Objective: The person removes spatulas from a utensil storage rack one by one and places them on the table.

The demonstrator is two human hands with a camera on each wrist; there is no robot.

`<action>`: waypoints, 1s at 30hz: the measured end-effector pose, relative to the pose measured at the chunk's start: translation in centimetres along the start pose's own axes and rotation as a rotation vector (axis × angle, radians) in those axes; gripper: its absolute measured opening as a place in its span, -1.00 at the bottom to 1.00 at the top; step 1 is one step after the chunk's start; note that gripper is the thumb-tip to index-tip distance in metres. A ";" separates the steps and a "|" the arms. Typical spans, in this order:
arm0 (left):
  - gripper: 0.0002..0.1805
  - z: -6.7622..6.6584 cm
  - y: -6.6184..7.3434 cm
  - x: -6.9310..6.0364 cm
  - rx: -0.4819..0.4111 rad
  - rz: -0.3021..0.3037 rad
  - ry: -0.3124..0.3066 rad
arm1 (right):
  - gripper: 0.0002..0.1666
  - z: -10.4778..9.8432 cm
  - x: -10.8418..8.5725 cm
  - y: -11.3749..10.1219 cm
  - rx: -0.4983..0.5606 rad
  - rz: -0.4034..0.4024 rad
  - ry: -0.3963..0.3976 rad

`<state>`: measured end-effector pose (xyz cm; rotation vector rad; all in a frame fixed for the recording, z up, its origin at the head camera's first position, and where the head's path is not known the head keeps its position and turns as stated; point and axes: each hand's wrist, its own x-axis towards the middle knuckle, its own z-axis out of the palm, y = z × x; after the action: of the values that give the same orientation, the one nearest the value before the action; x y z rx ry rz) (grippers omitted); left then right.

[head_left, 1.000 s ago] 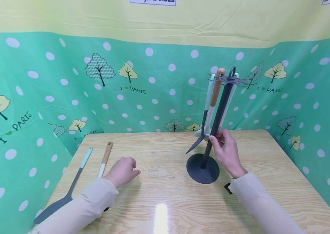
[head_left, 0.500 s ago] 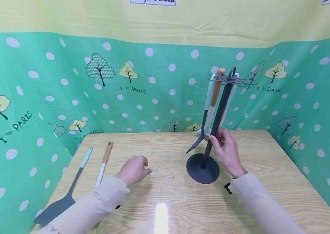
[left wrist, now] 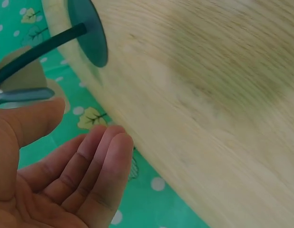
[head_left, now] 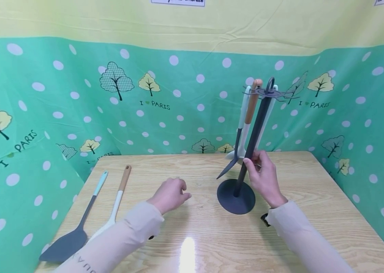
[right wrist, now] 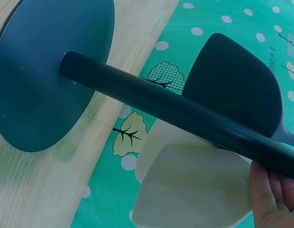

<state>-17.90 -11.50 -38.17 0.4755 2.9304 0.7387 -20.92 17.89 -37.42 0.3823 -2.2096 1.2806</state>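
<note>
My right hand (head_left: 264,179) grips the black pole of a utensil stand (head_left: 255,129), thumb in front and fingers behind. The stand's round base (right wrist: 52,80) rests on the table. From its hooked top ring hang a dark spatula with a mint handle (head_left: 244,110), a white utensil with a brown handle (head_left: 251,108) and a pale-handled one behind the pole (head_left: 267,113). In the right wrist view, a dark spatula head (right wrist: 232,85) and pale heads (right wrist: 194,185) show beside the pole. My left hand (head_left: 169,194) hovers over the mid-table, fingers loosely bent, holding nothing.
On the left of the wooden table (head_left: 205,242) lie a dark turner with a mint handle (head_left: 67,244) and a white utensil with a brown handle (head_left: 118,199), its lower end under my left sleeve. A green dotted cloth (head_left: 178,113) hangs behind and at both sides.
My left hand has moved right, away from the lying utensils and closer to the stand, uncovering more of the white utensil. The right hand and the stand have stayed put.
</note>
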 end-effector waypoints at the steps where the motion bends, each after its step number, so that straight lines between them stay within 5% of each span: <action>1: -0.69 0.1 0.3 0.2 -0.002 0.012 0.003 | -0.76 0.0 0.0 0.0 0.000 0.000 0.000; 19: -0.74 0.3 6.4 3.4 -0.040 0.126 0.062 | -0.76 -0.3 -0.1 -0.1 0.002 0.014 -0.001; 30: -0.64 -0.1 10.0 5.6 -0.177 0.170 0.189 | -0.76 0.0 0.0 -0.1 -0.003 -0.011 0.005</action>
<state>-20.40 -1.39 -33.38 0.6787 2.9821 1.1105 -20.86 17.88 -37.34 0.3887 -2.2023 1.2709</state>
